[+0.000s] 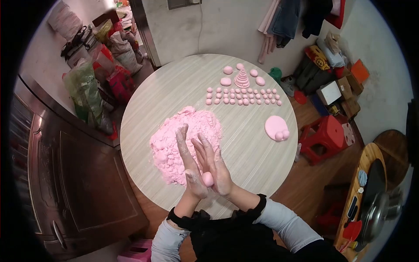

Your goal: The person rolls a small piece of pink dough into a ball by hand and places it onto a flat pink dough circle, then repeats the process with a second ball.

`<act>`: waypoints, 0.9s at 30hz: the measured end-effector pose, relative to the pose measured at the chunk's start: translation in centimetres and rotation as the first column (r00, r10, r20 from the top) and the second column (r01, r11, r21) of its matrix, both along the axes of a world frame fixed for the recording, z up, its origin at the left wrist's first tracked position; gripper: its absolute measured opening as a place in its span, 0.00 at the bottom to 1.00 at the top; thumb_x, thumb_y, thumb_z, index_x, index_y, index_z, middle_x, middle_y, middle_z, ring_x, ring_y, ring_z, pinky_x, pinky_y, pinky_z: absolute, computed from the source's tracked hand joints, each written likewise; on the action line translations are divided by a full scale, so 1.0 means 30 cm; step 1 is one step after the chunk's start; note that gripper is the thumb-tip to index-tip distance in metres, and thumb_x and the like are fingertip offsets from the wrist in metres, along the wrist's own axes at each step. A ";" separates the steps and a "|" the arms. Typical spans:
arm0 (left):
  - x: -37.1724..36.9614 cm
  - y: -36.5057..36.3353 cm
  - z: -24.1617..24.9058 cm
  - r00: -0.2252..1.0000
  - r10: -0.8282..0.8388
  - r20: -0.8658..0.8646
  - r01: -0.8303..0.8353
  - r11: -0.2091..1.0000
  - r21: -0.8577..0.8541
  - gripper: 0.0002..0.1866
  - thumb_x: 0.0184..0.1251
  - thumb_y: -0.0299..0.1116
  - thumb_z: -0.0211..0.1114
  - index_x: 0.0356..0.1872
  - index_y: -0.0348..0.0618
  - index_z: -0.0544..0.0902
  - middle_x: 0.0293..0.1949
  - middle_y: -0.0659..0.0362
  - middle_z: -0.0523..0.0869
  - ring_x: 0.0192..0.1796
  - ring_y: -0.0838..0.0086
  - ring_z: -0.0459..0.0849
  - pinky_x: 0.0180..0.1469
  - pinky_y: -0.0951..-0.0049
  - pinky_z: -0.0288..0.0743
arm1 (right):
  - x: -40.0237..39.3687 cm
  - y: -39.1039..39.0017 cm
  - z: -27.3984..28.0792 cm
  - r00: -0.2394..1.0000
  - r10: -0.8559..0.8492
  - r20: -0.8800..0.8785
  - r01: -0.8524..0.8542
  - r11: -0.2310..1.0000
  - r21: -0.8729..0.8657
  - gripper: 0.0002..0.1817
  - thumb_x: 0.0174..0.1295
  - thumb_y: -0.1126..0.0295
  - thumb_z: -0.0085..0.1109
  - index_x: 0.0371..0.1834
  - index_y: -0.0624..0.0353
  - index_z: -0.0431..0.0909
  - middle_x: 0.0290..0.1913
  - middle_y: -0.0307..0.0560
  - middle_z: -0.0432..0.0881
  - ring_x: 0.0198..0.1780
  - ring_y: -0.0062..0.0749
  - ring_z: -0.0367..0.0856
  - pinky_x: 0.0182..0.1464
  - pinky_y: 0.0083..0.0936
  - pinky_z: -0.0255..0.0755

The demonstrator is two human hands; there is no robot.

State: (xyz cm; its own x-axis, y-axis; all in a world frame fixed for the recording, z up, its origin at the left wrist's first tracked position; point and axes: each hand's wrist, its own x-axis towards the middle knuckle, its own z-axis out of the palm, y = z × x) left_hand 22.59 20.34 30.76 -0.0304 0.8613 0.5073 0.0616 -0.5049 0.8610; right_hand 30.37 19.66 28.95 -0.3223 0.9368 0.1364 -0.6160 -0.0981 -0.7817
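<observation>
Between my two palms, near their heels, sits a small pink dough ball (207,179). My left hand (190,168) presses it from one side, fingers stretched upward. My right hand (216,168) faces it from the other side, its fingers also extended. Whitish residue coats both hands. Just beyond them a crumbly pink dough heap (174,144) spreads over the round table (244,161), partly hidden by my fingers.
Rows of small pink balls (244,96) lie at the table's far right, below a tiered pink cone (242,80) and several larger lumps. A flat pink disc (275,126) with small balls on it lies near the right edge. A red stool (321,135) stands beyond.
</observation>
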 end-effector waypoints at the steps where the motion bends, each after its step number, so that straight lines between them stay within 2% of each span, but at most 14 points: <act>1: 0.007 -0.015 -0.003 1.000 0.004 -0.002 -0.004 1.000 -0.002 0.52 0.60 0.75 0.24 0.74 0.42 0.33 0.73 0.41 0.45 0.76 0.52 0.41 0.73 0.49 0.29 | -0.001 0.011 0.004 1.000 0.004 -0.002 -0.004 1.000 -0.002 0.37 0.73 0.45 0.17 0.75 0.60 0.31 0.77 0.57 0.32 0.78 0.42 0.29 0.76 0.35 0.26; 4: 0.022 -0.050 0.029 0.997 -0.054 -0.056 0.057 0.997 0.049 0.51 0.61 0.74 0.25 0.74 0.42 0.34 0.73 0.41 0.46 0.76 0.53 0.42 0.73 0.50 0.28 | -0.003 0.057 0.004 0.995 -0.060 -0.083 0.062 0.998 0.022 0.38 0.72 0.44 0.16 0.75 0.61 0.31 0.77 0.57 0.32 0.78 0.42 0.29 0.75 0.35 0.26; 6: 0.016 -0.037 0.083 0.980 -0.054 0.189 0.044 0.998 0.055 0.51 0.62 0.73 0.26 0.74 0.41 0.35 0.73 0.40 0.47 0.76 0.54 0.43 0.74 0.53 0.28 | 0.007 0.067 -0.020 0.954 -0.183 0.238 0.143 0.974 0.175 0.40 0.70 0.41 0.16 0.75 0.60 0.31 0.76 0.57 0.35 0.78 0.39 0.30 0.76 0.36 0.25; 7: 0.016 -0.011 0.091 0.940 0.002 0.341 -0.013 0.999 0.029 0.47 0.65 0.70 0.25 0.74 0.41 0.38 0.72 0.41 0.51 0.75 0.57 0.46 0.74 0.57 0.28 | 0.012 0.039 -0.023 0.946 -0.171 0.277 0.116 0.972 0.205 0.41 0.70 0.40 0.16 0.75 0.60 0.29 0.77 0.57 0.33 0.78 0.39 0.28 0.75 0.36 0.24; 8: 0.010 0.010 0.080 0.939 0.005 0.344 -0.017 0.999 0.031 0.47 0.65 0.70 0.25 0.74 0.41 0.38 0.72 0.41 0.51 0.75 0.57 0.46 0.74 0.57 0.28 | 0.010 0.019 -0.007 0.946 -0.168 0.279 0.111 0.972 0.207 0.41 0.70 0.40 0.16 0.75 0.60 0.29 0.77 0.57 0.33 0.78 0.39 0.28 0.75 0.36 0.24; 10: -0.002 0.038 0.034 0.939 0.172 0.298 -0.155 0.985 -0.080 0.44 0.68 0.67 0.25 0.74 0.41 0.43 0.70 0.42 0.56 0.75 0.59 0.49 0.75 0.59 0.31 | 0.007 -0.018 0.025 0.982 -0.080 0.170 0.042 0.976 0.213 0.41 0.70 0.40 0.16 0.75 0.60 0.28 0.77 0.56 0.32 0.78 0.40 0.27 0.75 0.36 0.22; 11: 0.002 0.039 0.018 0.941 0.214 0.263 -0.206 0.977 -0.060 0.42 0.70 0.64 0.25 0.73 0.40 0.47 0.69 0.43 0.58 0.73 0.60 0.51 0.74 0.59 0.33 | 0.013 -0.012 0.044 0.988 -0.083 0.129 0.056 0.978 0.201 0.43 0.69 0.38 0.16 0.75 0.60 0.27 0.77 0.57 0.31 0.78 0.41 0.26 0.75 0.36 0.20; 12: 0.004 0.035 0.010 0.942 0.212 0.259 -0.204 0.977 -0.058 0.42 0.70 0.64 0.25 0.73 0.40 0.47 0.69 0.43 0.58 0.73 0.60 0.51 0.74 0.59 0.33 | 0.020 -0.011 0.057 0.988 -0.085 0.125 0.059 0.978 0.202 0.43 0.69 0.38 0.16 0.75 0.60 0.27 0.77 0.57 0.31 0.78 0.41 0.26 0.75 0.36 0.20; 14: 0.008 0.027 0.004 0.929 0.321 0.182 -0.310 0.947 -0.086 0.43 0.70 0.65 0.26 0.73 0.40 0.47 0.69 0.44 0.58 0.73 0.59 0.52 0.74 0.59 0.35 | 0.033 -0.009 0.076 0.993 -0.052 0.106 0.032 0.983 0.182 0.43 0.68 0.37 0.15 0.75 0.59 0.28 0.77 0.57 0.31 0.78 0.41 0.26 0.75 0.36 0.19; 18: 0.004 0.026 0.003 0.915 0.379 0.141 -0.378 0.925 -0.034 0.43 0.69 0.65 0.26 0.73 0.38 0.47 0.69 0.44 0.57 0.73 0.59 0.53 0.74 0.59 0.35 | 0.039 -0.013 0.080 0.999 -0.019 0.031 0.014 0.988 0.155 0.42 0.68 0.38 0.14 0.75 0.58 0.28 0.77 0.57 0.31 0.78 0.41 0.26 0.75 0.36 0.19; 21: 0.023 -0.005 -0.004 0.983 0.162 0.089 -0.167 0.984 0.060 0.46 0.68 0.66 0.28 0.72 0.32 0.46 0.71 0.43 0.54 0.74 0.58 0.50 0.74 0.58 0.33 | 0.041 0.011 0.094 0.998 -0.031 -0.051 0.038 0.991 0.131 0.40 0.70 0.40 0.16 0.76 0.56 0.30 0.76 0.57 0.33 0.78 0.42 0.28 0.75 0.37 0.20; 22: 0.039 -0.029 0.020 0.983 0.165 0.079 -0.172 0.981 0.088 0.46 0.68 0.66 0.28 0.72 0.32 0.46 0.71 0.43 0.54 0.74 0.58 0.50 0.74 0.58 0.33 | 0.043 0.020 0.090 0.998 -0.024 -0.066 0.034 0.987 0.156 0.40 0.70 0.40 0.16 0.76 0.56 0.30 0.76 0.57 0.33 0.78 0.42 0.28 0.75 0.37 0.20; 24: 0.060 -0.069 0.075 0.980 0.090 0.177 -0.096 0.995 0.026 0.46 0.67 0.67 0.30 0.72 0.35 0.45 0.70 0.43 0.54 0.74 0.58 0.49 0.74 0.57 0.31 | 0.034 0.047 0.070 0.997 -0.055 -0.060 0.061 0.993 0.105 0.38 0.71 0.42 0.16 0.76 0.57 0.32 0.76 0.57 0.34 0.78 0.42 0.29 0.75 0.37 0.22; 27: 0.066 -0.106 0.136 0.950 0.003 0.314 0.010 0.999 -0.040 0.47 0.66 0.68 0.32 0.73 0.38 0.44 0.70 0.44 0.54 0.75 0.58 0.47 0.74 0.57 0.29 | 0.031 0.060 0.041 0.989 -0.144 0.028 0.136 0.975 0.177 0.38 0.72 0.43 0.16 0.75 0.60 0.33 0.76 0.57 0.35 0.78 0.43 0.30 0.76 0.37 0.23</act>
